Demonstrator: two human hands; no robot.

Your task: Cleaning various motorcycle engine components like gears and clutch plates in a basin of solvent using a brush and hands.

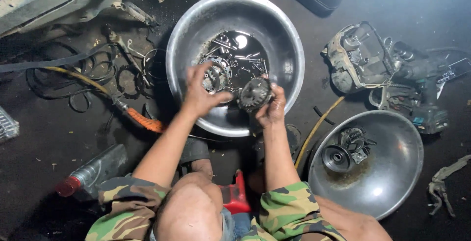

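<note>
Fingers (208, 76) of the left hand (198, 96) are curled over a round clutch-like part (216, 74) sitting in the big steel basin (184, 49); looks like they're gripping its rim, flat face up. The right hand (272, 108) has its fingers closed around a toothed gear assembly (254, 93), held just above the basin's near wall, face tilted up toward the camera, its axis leaning away from the person. Loose bolts and pins (240, 57) lie in the basin bottom. A second steel bowl (392, 172) with a pulley (336, 157) sits to the right on the floor, near an engine casing (355, 57).
</note>
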